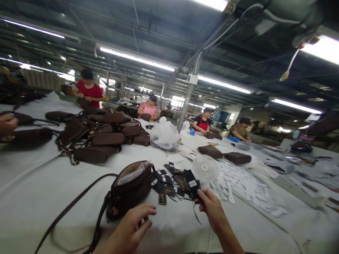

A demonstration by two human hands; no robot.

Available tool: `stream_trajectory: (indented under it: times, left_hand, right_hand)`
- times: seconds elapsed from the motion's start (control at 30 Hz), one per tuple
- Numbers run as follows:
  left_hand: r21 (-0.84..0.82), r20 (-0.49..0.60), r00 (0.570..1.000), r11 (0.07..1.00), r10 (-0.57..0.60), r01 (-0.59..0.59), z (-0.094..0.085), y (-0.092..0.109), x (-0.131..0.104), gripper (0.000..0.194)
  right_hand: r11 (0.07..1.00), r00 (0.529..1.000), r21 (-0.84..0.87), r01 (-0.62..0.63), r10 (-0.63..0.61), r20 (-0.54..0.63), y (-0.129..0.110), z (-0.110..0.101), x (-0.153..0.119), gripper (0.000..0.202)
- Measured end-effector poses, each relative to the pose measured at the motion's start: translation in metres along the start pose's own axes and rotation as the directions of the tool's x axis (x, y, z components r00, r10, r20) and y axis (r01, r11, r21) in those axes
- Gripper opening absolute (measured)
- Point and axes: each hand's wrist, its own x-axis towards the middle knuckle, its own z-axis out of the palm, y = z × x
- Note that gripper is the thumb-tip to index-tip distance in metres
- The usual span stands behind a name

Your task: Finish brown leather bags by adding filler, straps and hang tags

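Observation:
My right hand [210, 207] pinches a black hang tag [192, 182] with a white label on it; a thin dark cord dangles below. Fingers apart and holding nothing, my left hand [135, 225] hovers just in front of a dark brown handbag [131, 197]. That bag stands with its top open, white stuffing [134, 173] showing inside, and its strap [76, 199] trails to the left. Between the bag and my right hand lies a loose pile of black tags [169, 190], some with gold lettering.
A heap of brown bags [97, 137] covers the table's left rear. Behind the tags are a small white fan [206, 168], scattered white strips [243, 183] and a clear plastic bag [164, 135]. Two brown bags [225, 154] lie farther right. Another person's hand [7, 122] enters at left; several co-workers stand beyond.

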Motion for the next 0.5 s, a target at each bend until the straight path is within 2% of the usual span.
stream_trajectory:
  times: [0.07, 0.13, 0.2, 0.23, 0.27, 0.33, 0.37, 0.43, 0.5]
  left_hand:
    - [-0.13, 0.012, 0.995, 0.987, -0.097, 0.097, 0.016, 0.01, 0.01, 0.046]
    - [-0.296, 0.074, 0.984, 0.938, -0.162, 0.177, 0.033, 0.021, 0.02, 0.07]
    - [-0.472, 0.143, 0.977, 0.857, -0.159, 0.208, 0.05, 0.027, 0.027, 0.082]
    - [-0.53, 0.175, 0.973, 0.819, -0.151, 0.222, 0.058, 0.027, 0.029, 0.078]
    - [-0.56, 0.198, 0.969, 0.794, -0.148, 0.236, 0.064, 0.025, 0.029, 0.065]
    - [-0.552, 0.205, 0.961, 0.789, -0.184, 0.269, 0.069, 0.018, 0.025, 0.034]
    - [-0.524, 0.189, 0.957, 0.802, -0.218, 0.286, 0.068, 0.013, 0.02, 0.026]
    - [-0.415, 0.121, 0.955, 0.86, -0.27, 0.296, 0.059, 0.003, 0.009, 0.028]
    - [-0.2, 0.034, 0.972, 0.951, -0.233, 0.235, 0.045, -0.004, -0.004, 0.026]
  right_hand:
    - [0.968, 0.997, 0.24, -0.078, 0.07, 0.044, -0.008, 0.018, -0.019, 0.045]
    - [0.933, 0.991, 0.339, -0.124, 0.099, 0.091, -0.017, 0.037, -0.038, 0.047]
    - [0.914, 0.986, 0.381, -0.14, 0.094, 0.138, -0.024, 0.053, -0.052, 0.048]
    - [0.907, 0.983, 0.396, -0.145, 0.088, 0.16, -0.026, 0.059, -0.057, 0.049]
    - [0.9, 0.981, 0.409, -0.152, 0.086, 0.175, -0.027, 0.063, -0.06, 0.049]
    - [0.889, 0.982, 0.431, -0.155, 0.089, 0.169, -0.022, 0.064, -0.062, 0.051]
    - [0.889, 0.983, 0.431, -0.153, 0.093, 0.156, -0.016, 0.061, -0.061, 0.052]
    - [0.922, 0.987, 0.363, -0.136, 0.096, 0.127, 0.001, 0.053, -0.058, 0.053]
    - [0.98, 0.992, 0.175, -0.094, 0.076, 0.105, 0.022, 0.046, -0.054, 0.048]
